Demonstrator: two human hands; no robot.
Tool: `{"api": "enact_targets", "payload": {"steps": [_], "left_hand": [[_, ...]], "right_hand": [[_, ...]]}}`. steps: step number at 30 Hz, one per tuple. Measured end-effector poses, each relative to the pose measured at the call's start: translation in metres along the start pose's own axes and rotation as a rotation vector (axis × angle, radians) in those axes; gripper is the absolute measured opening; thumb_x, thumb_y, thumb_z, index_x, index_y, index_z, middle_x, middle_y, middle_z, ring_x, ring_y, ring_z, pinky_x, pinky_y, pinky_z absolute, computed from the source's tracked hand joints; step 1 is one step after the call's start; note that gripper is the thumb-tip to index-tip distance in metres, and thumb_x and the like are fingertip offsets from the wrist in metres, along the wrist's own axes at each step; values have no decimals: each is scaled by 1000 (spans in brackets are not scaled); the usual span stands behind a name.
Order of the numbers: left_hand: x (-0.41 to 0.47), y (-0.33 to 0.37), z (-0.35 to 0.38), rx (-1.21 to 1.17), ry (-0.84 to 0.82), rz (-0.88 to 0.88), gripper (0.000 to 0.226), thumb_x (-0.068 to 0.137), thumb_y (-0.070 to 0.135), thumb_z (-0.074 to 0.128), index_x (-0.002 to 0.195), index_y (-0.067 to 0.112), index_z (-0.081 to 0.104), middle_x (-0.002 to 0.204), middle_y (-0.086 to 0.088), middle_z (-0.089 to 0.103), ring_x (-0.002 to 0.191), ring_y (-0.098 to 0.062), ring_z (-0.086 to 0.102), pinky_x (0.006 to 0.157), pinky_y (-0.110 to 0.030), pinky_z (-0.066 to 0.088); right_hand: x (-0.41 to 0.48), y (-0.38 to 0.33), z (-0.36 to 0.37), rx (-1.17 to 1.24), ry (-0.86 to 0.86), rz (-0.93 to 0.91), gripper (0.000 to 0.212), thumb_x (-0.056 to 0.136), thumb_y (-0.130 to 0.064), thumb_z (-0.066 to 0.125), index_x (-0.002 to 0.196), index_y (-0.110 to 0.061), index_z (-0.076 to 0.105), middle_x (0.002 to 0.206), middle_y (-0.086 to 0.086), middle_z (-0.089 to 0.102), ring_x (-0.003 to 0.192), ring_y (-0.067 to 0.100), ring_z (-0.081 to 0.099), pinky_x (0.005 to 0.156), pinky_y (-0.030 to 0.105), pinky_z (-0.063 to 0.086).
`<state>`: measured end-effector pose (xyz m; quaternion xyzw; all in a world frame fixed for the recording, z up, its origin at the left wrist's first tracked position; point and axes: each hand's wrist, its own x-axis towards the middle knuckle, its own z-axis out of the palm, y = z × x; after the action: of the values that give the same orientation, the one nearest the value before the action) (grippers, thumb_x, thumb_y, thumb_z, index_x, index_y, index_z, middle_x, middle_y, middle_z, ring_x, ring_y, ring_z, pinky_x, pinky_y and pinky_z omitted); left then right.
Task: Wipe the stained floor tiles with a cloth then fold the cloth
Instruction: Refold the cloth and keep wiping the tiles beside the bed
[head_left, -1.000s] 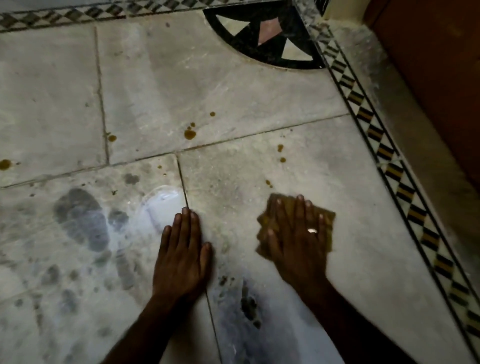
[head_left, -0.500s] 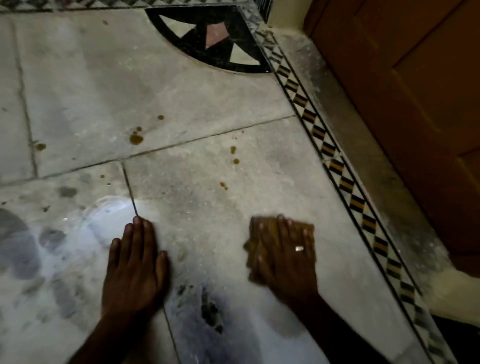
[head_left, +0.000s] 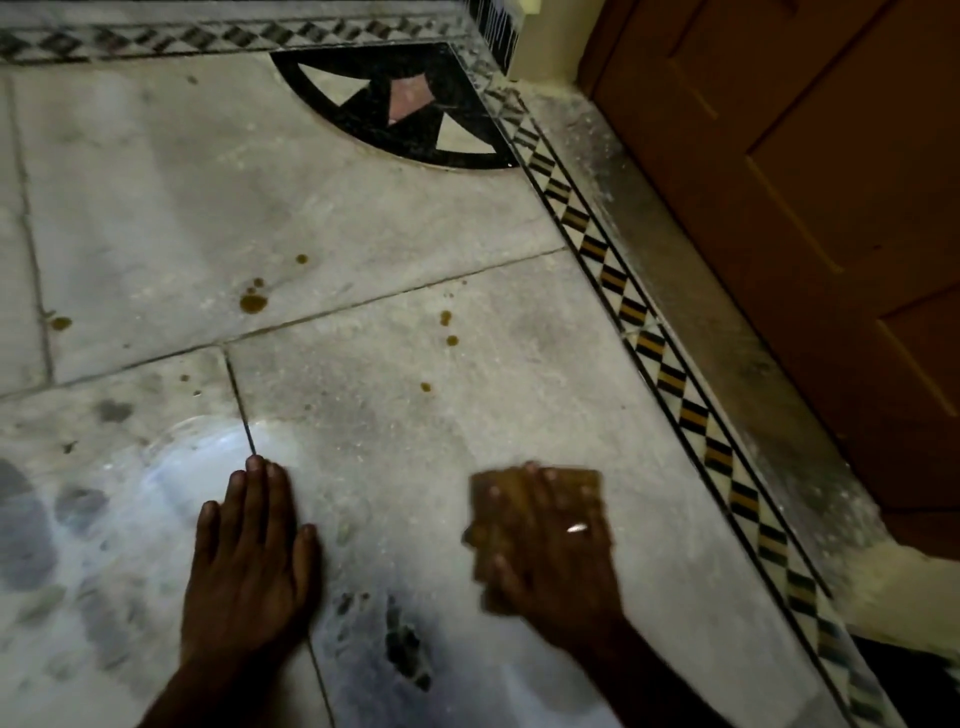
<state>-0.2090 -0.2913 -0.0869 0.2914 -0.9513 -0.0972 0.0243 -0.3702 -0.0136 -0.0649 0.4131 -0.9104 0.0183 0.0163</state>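
My right hand (head_left: 545, 551) lies flat on a small brown cloth (head_left: 584, 486), pressing it onto a pale marble tile; the hand is blurred and a ring shows on one finger. My left hand (head_left: 249, 561) rests palm down on the floor to the left, fingers together, holding nothing. Brown stains dot the tiles ahead: a large drop (head_left: 253, 303) beyond the grout line, a small one (head_left: 426, 386) nearest the cloth, and two more (head_left: 447, 327) farther on.
A patterned black, yellow and white border strip (head_left: 670, 374) runs diagonally on the right, beside a dusty sill and a brown wooden door (head_left: 810, 208). A black inlay motif (head_left: 405, 109) sits at the far corner. Dark smudges (head_left: 405, 644) mark the near floor.
My right hand and the cloth slid nearer to me and toward the border strip, away from the small stains. The view shifted right. My left hand stayed planted.
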Motion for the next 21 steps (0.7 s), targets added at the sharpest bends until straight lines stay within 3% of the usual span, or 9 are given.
{"api": "enact_targets", "payload": {"steps": [3, 7, 12, 17, 21], "left_hand": [[4, 0, 0, -3, 29, 69, 66, 99, 36, 27, 154, 0, 30, 164, -19, 25, 151, -31, 25, 124, -47, 13], [10, -4, 0, 13, 56, 164, 64, 97, 34, 34, 151, 0, 38, 162, -18, 31, 148, -30, 33, 120, -49, 24], [24, 8, 0, -16, 40, 142, 66, 96, 36, 36, 150, -1, 38, 161, -19, 34, 147, -32, 35, 119, -48, 26], [65, 24, 5, -43, 6, 174, 64, 99, 34, 32, 152, -1, 35, 161, -19, 32, 149, -34, 32, 119, -50, 25], [80, 28, 6, -48, 4, 186, 65, 98, 36, 33, 152, -1, 35, 162, -18, 32, 149, -33, 32, 118, -48, 26]], "right_hand": [[38, 20, -1, -18, 10, 226, 60, 104, -48, 30, 159, -25, 32, 165, 15, 32, 152, 35, 31, 120, 61, 25], [112, 11, 4, 43, -37, 337, 67, 98, -51, 33, 161, -29, 28, 164, 16, 33, 150, 36, 33, 120, 61, 24], [149, -39, 6, 36, -20, 156, 65, 100, -51, 37, 161, -31, 26, 166, 15, 29, 153, 35, 29, 120, 60, 25], [93, -63, 7, 30, -5, -83, 69, 96, -49, 48, 160, -32, 30, 166, 9, 30, 153, 31, 28, 119, 59, 27], [63, -31, 8, -32, 81, -13, 65, 94, -45, 51, 156, -27, 40, 163, 12, 35, 150, 34, 35, 116, 62, 32]]}}
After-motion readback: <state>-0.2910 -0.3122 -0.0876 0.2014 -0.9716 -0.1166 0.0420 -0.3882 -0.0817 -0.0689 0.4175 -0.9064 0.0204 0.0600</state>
